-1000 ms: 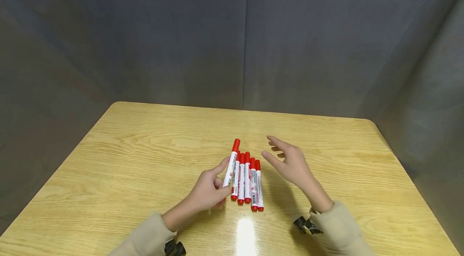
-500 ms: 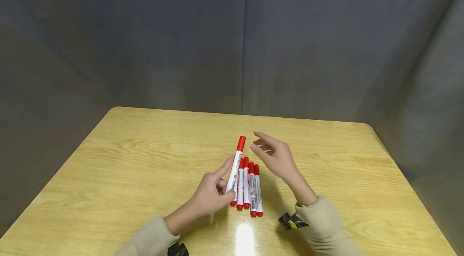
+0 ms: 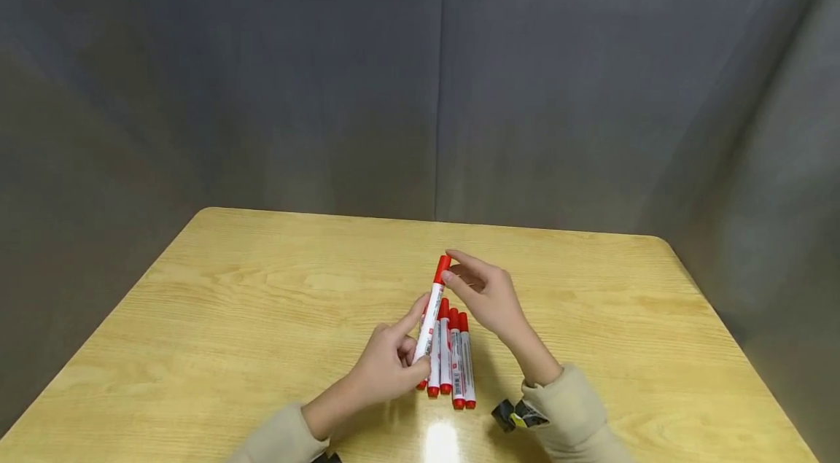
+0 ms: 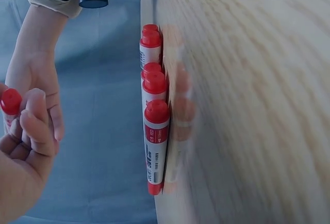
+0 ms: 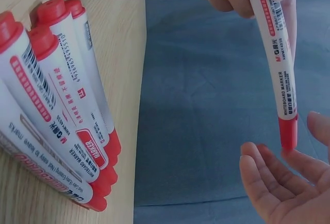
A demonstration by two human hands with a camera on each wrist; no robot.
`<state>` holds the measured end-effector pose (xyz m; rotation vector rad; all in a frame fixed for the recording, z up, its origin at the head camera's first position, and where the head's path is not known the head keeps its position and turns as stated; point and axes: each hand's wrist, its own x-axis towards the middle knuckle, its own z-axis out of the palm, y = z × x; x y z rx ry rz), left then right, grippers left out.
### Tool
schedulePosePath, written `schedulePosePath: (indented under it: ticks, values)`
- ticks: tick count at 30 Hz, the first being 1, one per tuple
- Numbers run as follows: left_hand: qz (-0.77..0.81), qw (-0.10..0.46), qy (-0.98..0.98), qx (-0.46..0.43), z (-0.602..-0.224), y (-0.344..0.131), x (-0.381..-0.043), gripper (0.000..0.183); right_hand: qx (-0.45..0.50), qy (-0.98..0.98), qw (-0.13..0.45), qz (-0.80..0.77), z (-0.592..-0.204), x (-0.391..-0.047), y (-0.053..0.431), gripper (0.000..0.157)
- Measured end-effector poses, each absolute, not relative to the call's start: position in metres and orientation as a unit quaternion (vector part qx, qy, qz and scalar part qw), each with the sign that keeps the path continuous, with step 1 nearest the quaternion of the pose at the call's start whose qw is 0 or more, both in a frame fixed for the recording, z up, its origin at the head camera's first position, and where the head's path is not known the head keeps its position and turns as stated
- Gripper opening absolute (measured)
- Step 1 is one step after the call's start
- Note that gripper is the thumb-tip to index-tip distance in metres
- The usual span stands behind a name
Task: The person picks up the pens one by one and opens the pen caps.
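Observation:
My left hand (image 3: 390,368) pinches a white whiteboard marker (image 3: 429,322) with a red cap. The marker is lifted and slants up toward the right, cap uppermost. At the cap is my right hand (image 3: 487,297), with its thumb and forefinger around it. In the right wrist view the right-hand thumb (image 5: 320,127) stands apart from the cap (image 5: 288,133), while a finger lies close to its tip; whether it touches I cannot tell. The left wrist view shows the left hand (image 4: 23,170) curled around the marker, whose red lower end (image 4: 10,101) sticks out.
Several more red-capped markers (image 3: 457,368) lie side by side on the wooden table (image 3: 262,288), just below the held one, which partly covers them. A dark grey curtain (image 3: 315,84) hangs behind the table. Each sleeve cuff carries a small black camera (image 3: 504,415).
The right hand has moved left to the cap of the held marker. The left hand has shifted slightly right with its marker. The other markers stay in their row.

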<state>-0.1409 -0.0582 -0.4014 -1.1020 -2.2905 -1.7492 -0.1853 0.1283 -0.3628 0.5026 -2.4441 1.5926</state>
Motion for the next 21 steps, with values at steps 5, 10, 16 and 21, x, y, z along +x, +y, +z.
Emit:
schedulePosePath:
  ticks: [5, 10, 16, 21]
  values:
    - [-0.568, 0.039, -0.735, -0.368, -0.404, -0.056, -0.141, 0.081, 0.156, -0.821, 0.087, 0.543, -0.354, -0.179, 0.123, 0.037]
    - [-0.568, 0.033, -0.737, -0.365, -0.411, -0.056, -0.142, 0.082, 0.137, -0.822, 0.093, 0.546, -0.338, -0.166, 0.115, 0.030]
    - [-0.565, 0.051, -0.725, -0.390, -0.420, -0.055, -0.148, 0.081, 0.127, -0.809, 0.113, 0.562, -0.340, -0.168, 0.112, 0.024]
    - [-0.561, 0.068, -0.718, -0.406, -0.421, -0.054, -0.152, 0.080, 0.115, -0.790, 0.119, 0.591, -0.355, -0.182, 0.113, 0.023]
